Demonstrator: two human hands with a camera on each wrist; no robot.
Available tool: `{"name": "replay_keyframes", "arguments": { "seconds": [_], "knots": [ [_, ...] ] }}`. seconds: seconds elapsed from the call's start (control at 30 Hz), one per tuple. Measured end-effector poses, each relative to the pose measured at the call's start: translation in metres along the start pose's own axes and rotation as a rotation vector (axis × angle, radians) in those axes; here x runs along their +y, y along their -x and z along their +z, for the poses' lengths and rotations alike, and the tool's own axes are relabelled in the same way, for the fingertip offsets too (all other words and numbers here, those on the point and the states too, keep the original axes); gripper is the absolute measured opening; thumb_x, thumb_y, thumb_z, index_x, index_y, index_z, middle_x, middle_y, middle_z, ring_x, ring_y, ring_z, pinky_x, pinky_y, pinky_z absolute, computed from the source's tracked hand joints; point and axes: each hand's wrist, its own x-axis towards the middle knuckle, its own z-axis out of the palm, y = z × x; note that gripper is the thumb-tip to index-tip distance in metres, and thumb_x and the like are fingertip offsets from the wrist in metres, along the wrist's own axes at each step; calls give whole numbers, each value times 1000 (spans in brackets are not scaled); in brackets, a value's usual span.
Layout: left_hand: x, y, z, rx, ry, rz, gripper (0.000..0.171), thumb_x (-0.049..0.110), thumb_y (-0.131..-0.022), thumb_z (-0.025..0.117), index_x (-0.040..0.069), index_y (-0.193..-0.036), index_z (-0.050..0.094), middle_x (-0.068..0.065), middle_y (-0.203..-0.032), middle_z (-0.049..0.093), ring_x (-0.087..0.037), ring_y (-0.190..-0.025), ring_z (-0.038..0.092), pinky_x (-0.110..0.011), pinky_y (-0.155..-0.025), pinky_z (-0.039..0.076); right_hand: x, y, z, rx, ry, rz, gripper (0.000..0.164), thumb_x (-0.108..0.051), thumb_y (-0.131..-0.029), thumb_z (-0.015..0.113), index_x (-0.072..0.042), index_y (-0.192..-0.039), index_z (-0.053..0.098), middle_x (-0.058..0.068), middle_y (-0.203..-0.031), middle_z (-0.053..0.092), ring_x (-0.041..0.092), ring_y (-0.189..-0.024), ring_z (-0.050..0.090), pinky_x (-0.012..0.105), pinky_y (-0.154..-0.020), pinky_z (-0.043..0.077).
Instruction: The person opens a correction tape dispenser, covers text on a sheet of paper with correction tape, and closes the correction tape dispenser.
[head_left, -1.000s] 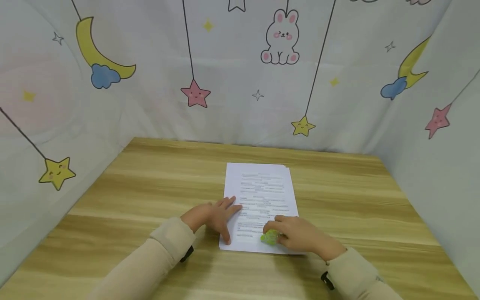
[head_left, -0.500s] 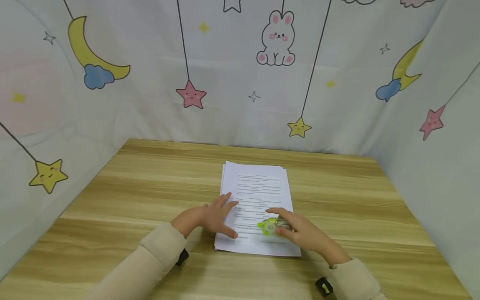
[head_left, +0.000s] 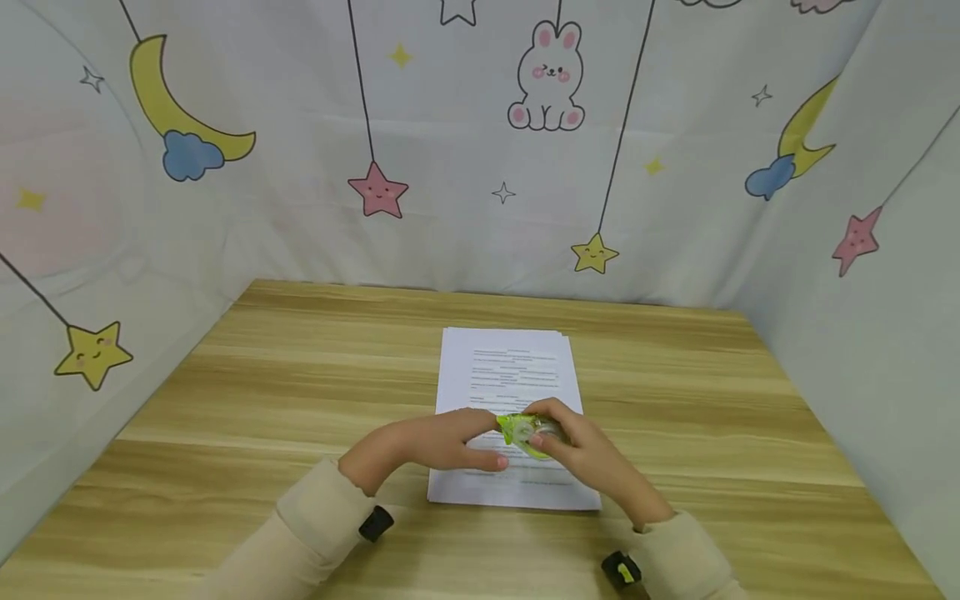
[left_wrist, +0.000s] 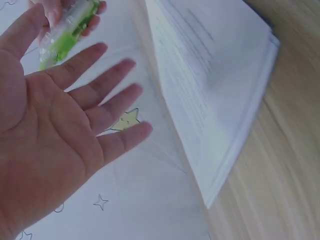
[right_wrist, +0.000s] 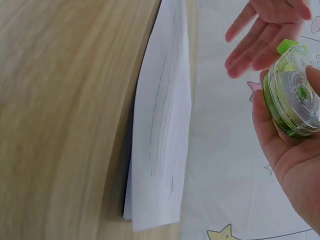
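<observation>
My right hand (head_left: 588, 454) grips a green correction tape (head_left: 522, 433) with a clear casing, raised above the paper. Thumb and fingers hold the tape by its sides, and its green tip points left in the head view. My left hand (head_left: 438, 439) hovers beside that tip with its fingers extended; the left wrist view shows its bare palm (left_wrist: 55, 120) with spread fingers. Whether the left fingertips touch the tape is unclear. Under both hands lies a stack of printed paper sheets (head_left: 517, 492), partly covered by them in the head view.
The stack rests on a wood-grain table (head_left: 315, 375). A white cloth backdrop (head_left: 450, 242) printed with stars, moons and a rabbit stands along the back and sides. A black strap piece (head_left: 621, 571) hangs under the right sleeve, another (head_left: 377, 523) under the left.
The right hand has lifted the correction tape off the sheets and moved it up and left. My left hand has left the paper's left edge and come right, toward the tape.
</observation>
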Motion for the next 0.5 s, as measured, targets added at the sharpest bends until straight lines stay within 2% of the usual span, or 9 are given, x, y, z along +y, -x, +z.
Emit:
{"name": "replay_keyframes", "arguments": {
  "seconds": [0.07,0.13,0.2,0.37,0.5],
  "knots": [
    [4,0,0,9,38,24,34,36,-94,51,10,-115,55,3,-105,58,-13,-95,53,-27,-84,45,-2,-1,1,11,-39,-10,26,-14,-91,55,-9,-117,52,7,-105,62,5,-87,53,23,-77,46],
    [7,0,0,49,44,19,29,36,-94,50,13,-108,58,6,-99,59,-10,-87,52,-21,-75,44,-5,-1,1,16,-72,-27,26,-11,-92,54,-8,-117,51,9,-104,62,4,-86,54,22,-75,47],
    [8,0,1,87,54,31,24,34,-94,50,13,-101,59,4,-94,61,-9,-81,52,-20,-69,43,-8,-1,1,15,-104,-48,26,-9,-92,53,-6,-118,50,12,-103,62,4,-86,54,23,-74,48],
    [8,0,2,131,51,56,21,31,-95,50,13,-89,58,2,-75,56,-5,-65,44,-19,-58,38,-13,0,0,5,-135,-77,25,-7,-93,51,-4,-118,49,14,-102,60,5,-85,53,22,-72,48],
    [11,2,2,131,-11,38,22,33,-94,51,14,-85,58,8,-67,49,-2,-59,41,-18,-55,36,-15,2,-2,6,-97,-65,25,-8,-93,51,-5,-118,50,11,-99,60,4,-81,52,22,-70,47]
  ]
}}
